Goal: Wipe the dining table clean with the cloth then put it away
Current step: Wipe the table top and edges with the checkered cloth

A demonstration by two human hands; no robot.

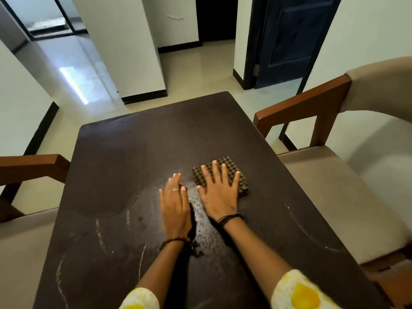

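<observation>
while the right hand (219, 192) presses the cloth (231, 172), chairs (334, 166) flank the table (124, 152).

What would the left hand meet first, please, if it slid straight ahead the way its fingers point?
Seemingly nothing: ahead of the left hand lies only bare table up to its far edge; the cloth sits off to its right.

A home dining area is shown. A dark dining table (133, 157) is flanked by cushioned wooden chairs (323, 166). A tiled hallway (196, 70) and blue door (287, 39) are seen beyond.
</observation>
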